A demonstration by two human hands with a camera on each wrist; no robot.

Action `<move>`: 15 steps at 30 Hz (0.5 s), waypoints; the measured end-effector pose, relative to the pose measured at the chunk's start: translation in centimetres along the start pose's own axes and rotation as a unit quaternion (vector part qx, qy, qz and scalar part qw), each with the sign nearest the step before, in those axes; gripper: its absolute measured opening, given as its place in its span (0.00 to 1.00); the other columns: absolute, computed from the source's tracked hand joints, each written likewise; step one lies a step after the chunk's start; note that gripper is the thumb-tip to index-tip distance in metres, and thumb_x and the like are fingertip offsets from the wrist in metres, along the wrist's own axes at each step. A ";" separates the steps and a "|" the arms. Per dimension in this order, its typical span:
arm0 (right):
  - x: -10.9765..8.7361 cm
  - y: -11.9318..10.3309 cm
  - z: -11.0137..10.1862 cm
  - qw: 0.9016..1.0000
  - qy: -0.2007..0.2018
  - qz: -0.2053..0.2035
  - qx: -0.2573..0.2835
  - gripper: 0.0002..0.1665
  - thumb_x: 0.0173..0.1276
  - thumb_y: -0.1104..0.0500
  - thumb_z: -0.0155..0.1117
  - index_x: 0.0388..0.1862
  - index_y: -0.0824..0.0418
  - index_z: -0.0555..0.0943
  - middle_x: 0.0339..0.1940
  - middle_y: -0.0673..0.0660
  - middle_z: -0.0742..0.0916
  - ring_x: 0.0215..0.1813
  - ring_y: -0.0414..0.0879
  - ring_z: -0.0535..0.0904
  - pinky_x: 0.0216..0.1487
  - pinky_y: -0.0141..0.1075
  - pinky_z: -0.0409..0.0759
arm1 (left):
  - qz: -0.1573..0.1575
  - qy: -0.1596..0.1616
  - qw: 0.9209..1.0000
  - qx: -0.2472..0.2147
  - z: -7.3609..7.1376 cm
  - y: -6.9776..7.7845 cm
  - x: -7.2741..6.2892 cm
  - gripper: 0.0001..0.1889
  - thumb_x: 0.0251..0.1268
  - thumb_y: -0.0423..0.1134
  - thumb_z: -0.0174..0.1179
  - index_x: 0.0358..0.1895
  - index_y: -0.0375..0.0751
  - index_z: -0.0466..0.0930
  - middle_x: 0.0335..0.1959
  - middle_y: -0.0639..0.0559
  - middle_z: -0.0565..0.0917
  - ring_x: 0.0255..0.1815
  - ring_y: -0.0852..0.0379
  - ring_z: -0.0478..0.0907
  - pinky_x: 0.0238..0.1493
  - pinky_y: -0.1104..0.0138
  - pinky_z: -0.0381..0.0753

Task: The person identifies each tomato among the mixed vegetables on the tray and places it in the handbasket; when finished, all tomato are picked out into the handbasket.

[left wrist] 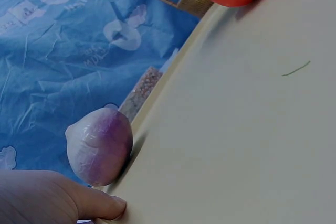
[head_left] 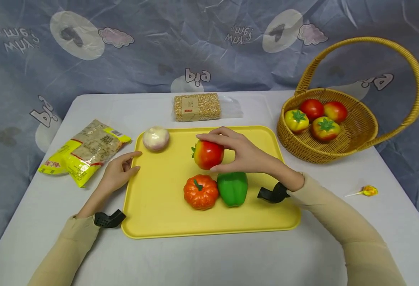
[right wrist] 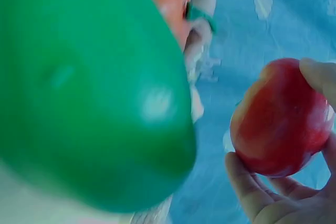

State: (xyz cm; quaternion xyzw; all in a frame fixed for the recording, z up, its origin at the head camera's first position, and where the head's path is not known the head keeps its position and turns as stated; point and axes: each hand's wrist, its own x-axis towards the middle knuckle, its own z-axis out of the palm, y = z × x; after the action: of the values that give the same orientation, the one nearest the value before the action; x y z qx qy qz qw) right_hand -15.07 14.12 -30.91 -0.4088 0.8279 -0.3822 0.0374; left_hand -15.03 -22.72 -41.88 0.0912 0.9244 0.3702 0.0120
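My right hand (head_left: 236, 151) grips a red tomato (head_left: 208, 155) with a yellow flush and green leaves, held above the yellow tray (head_left: 159, 214). In the right wrist view, its thumb and fingers lie around the tomato (right wrist: 283, 119). Just below that hand sits a green bell pepper (head_left: 233, 188), with an orange pumpkin (head_left: 200, 192) beside it. At the tray's left rim, my left hand (head_left: 118, 172) rests with thumb and forefinger apart, holding no loose item. Close to it, a white-and-purple bulb (head_left: 156, 138) sits in the tray's far left corner, also seen in the left wrist view.
At the back right stands a wicker basket (head_left: 302, 153) with a tall handle and several red-and-yellow tomatoes. A bag of corn kernels (head_left: 196, 107) lies behind the tray. Yellow packets (head_left: 91, 149) lie at left, a lollipop (head_left: 368, 190) at right.
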 end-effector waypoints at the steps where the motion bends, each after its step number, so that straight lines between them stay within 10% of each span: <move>1: -0.3 0.4 -0.3 1.000 0.009 0.006 0.000 0.40 0.52 0.55 0.74 0.66 0.52 0.70 0.57 0.54 0.74 0.55 0.44 0.74 0.53 0.35 0.80 | 0.000 0.001 1.000 -0.001 0.0 0.0 0.0 0.21 0.61 0.32 0.58 0.59 0.37 0.74 0.24 0.48 0.68 0.20 0.65 0.62 0.21 0.72 0.62; 15: -6.0 5.9 -4.0 0.981 0.157 0.103 0.055 0.40 0.48 0.72 0.72 0.61 0.64 0.67 0.55 0.45 0.73 0.50 0.32 0.75 0.51 0.19 0.74 | 0.007 0.005 1.000 -0.003 0.1 -0.2 0.1 0.21 0.61 0.32 0.59 0.59 0.38 0.74 0.26 0.47 0.69 0.20 0.65 0.62 0.22 0.72 0.62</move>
State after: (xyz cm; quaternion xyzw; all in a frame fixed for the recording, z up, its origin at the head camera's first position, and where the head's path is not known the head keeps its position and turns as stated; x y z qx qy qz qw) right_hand -16.48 22.98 -33.50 -0.2531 0.8387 -0.4811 -0.0316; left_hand -15.15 -22.79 -42.10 0.0955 0.9226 0.3737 0.0052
